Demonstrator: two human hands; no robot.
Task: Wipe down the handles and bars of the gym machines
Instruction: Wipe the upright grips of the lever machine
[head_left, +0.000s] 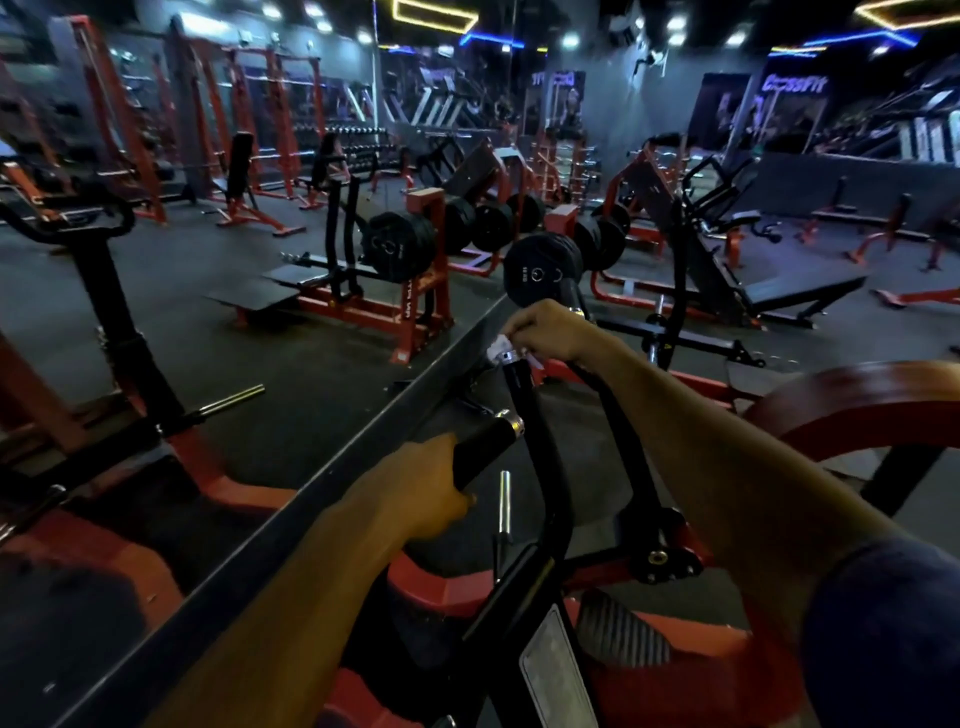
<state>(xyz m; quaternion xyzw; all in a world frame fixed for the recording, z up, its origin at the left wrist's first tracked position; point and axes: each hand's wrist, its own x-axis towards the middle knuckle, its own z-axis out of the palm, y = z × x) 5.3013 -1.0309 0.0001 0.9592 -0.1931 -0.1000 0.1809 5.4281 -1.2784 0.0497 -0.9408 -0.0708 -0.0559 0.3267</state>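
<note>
The left hand is wrapped around the near black handle, low and close to the body, its chrome tip poking out past the fingers. Further off and to the right, the right hand pinches a white cloth onto the chrome end of the far handle, arm stretched straight out, dark sleeve at the shoulder. On the back wall at right, a lit sign reads "Crossfit". Black weight plates sit just beyond the right hand.
</note>
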